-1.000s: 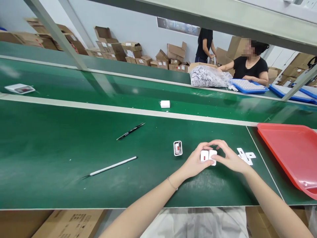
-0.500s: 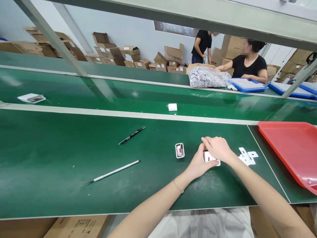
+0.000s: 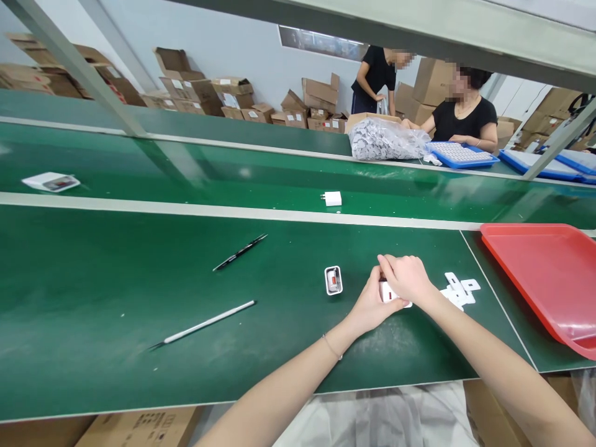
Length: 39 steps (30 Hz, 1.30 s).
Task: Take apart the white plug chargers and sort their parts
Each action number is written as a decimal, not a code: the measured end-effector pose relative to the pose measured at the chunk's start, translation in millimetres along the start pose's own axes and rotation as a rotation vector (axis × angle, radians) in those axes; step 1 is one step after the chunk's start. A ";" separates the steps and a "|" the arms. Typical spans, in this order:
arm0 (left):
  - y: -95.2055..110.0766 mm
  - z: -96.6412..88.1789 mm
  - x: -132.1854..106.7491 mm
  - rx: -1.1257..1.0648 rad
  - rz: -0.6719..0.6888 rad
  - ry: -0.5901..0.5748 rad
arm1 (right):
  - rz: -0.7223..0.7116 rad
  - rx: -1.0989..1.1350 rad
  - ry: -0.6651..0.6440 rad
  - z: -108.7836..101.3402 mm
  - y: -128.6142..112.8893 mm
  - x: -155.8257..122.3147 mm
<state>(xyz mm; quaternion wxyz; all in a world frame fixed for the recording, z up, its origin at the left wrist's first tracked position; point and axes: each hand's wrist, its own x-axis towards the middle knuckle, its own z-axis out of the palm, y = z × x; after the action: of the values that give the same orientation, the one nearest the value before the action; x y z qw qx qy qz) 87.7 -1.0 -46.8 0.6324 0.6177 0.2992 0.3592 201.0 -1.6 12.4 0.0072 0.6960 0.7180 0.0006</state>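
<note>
A white charger point(image 3: 388, 294) with a small dark-red slot is gripped low over the green table, its far side hidden by my fingers. My left hand point(image 3: 371, 305) wraps round it from the left, thumb along the near edge. From above, my right hand point(image 3: 406, 277) is bent over the same charger, its fingertips meeting those of the left and partly hidden. Left of my hands lies an open white charger case point(image 3: 333, 280) with a reddish part inside. Loose white cover plates point(image 3: 459, 290) with small slots lie in a pile beside my right wrist.
Tweezers point(image 3: 240, 252) and a thin white pen-like tool point(image 3: 209, 321) lie to the left. A red tray point(image 3: 542, 273) occupies the right. Beyond the pale rail, a white plug charger point(image 3: 333, 198) and a white case point(image 3: 52, 182) rest on the green belt. Two people work behind.
The view has shifted slightly. On the belt, the plug charger has travelled right relative to the table. Both my hands stay closed together on the charger, with little visible movement.
</note>
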 end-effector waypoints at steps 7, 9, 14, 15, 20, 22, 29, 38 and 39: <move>3.7 0.8 -4.6 0.141 0.012 -0.013 | 0.030 0.012 0.016 1.1 -2.8 0.5; 3.4 1.4 -5.2 0.172 0.019 -0.008 | 0.044 0.021 0.019 1.2 -3.8 -0.2; -0.9 2.9 -4.2 0.117 0.036 -0.005 | 0.003 0.080 0.010 0.4 1.9 2.6; -1.7 2.7 -3.9 0.106 0.037 -0.010 | -0.013 0.103 0.001 0.0 4.5 4.2; -3.4 -1.3 -3.2 0.076 0.058 -0.049 | -0.039 0.211 -0.002 0.8 13.2 8.6; -3.6 -3.1 -3.0 0.063 0.062 -0.063 | -0.027 0.230 0.021 3.0 12.6 7.4; -5.8 -6.4 -1.8 0.010 0.059 -0.099 | -0.005 0.315 0.073 6.6 15.0 3.0; -2.3 -2.5 -0.5 -0.068 0.022 -0.053 | 0.076 0.291 0.062 4.2 11.7 9.4; -1.7 -2.2 0.5 -0.086 0.013 -0.051 | 0.081 0.259 0.061 4.3 9.0 10.4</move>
<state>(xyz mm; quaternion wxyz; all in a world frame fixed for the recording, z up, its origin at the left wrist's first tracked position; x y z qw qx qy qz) 86.3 0.8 -48.6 0.6633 0.6009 0.2634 0.3600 209.7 9.0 8.0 -0.1045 0.7192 0.6833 -0.0706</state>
